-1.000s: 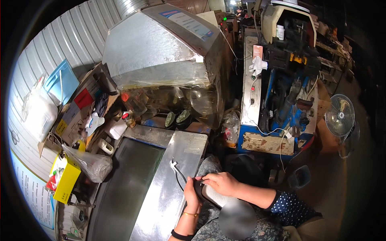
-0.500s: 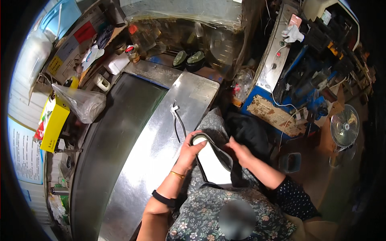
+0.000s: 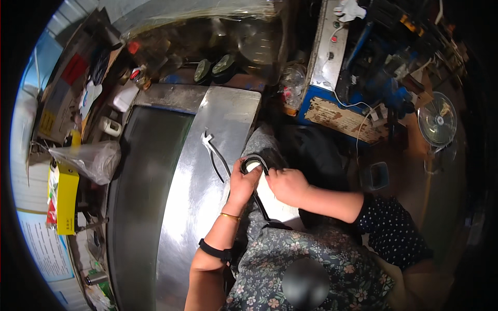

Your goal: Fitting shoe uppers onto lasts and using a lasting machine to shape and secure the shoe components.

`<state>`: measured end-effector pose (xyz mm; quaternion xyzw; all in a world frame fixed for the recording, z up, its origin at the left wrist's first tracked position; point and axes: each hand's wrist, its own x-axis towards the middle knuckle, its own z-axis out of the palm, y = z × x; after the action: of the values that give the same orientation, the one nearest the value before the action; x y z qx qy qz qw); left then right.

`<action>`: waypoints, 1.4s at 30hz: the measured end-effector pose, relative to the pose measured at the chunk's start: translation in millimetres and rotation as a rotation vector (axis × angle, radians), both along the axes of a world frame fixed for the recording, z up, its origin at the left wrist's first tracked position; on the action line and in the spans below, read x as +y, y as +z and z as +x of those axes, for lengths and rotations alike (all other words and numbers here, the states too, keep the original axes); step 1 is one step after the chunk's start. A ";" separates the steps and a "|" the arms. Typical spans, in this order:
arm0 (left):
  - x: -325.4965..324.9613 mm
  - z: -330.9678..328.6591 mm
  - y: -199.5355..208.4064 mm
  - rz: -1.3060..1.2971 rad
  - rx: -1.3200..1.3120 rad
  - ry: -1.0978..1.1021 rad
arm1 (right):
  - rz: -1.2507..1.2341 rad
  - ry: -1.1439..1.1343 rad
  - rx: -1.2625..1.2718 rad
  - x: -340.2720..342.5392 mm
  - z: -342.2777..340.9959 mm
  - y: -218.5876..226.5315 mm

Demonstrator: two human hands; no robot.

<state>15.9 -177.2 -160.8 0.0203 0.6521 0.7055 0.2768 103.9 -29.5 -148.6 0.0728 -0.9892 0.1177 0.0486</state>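
On my left I have a yellow box (image 3: 68, 202), a clear bag (image 3: 98, 163) beside it and a poster (image 3: 46, 246). To my right, a white glove (image 3: 349, 10) lies on a metal panel (image 3: 324, 67); farther right stands a fan (image 3: 437, 119), and a tub (image 3: 377, 177) sits on the floor (image 3: 407, 194).

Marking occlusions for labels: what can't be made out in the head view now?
All in the head view:
Left hand: most fingers hidden behind the dark-rimmed white piece.
Right hand: fingertips hidden by its own curled fist.
Floral garment: a patch masked by the blurred grey disc.
White glove: cut off by the top edge.
Plastic bag: contents unclear through its creases.
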 end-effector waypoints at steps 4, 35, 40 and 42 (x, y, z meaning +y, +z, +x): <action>2.8 8.0 0.3 0.005 0.064 -0.001 | -1.117 -0.046 -0.644 34.8 37.5 -40.8; -34.6 38.8 18.4 0.124 -0.055 0.275 | -1.375 -0.150 -0.376 -12.2 2.8 -12.2; -5.6 29.4 46.2 0.354 -0.400 0.394 | -1.220 0.142 -0.282 12.9 14.8 32.1; 18.4 44.4 73.7 0.351 -0.396 0.391 | -0.874 0.143 -0.214 32.1 35.3 65.3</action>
<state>60.3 -158.8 -87.1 -0.1955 0.4458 0.8371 0.2497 139.2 2.5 -83.3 0.1011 -0.8386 0.5341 -0.0358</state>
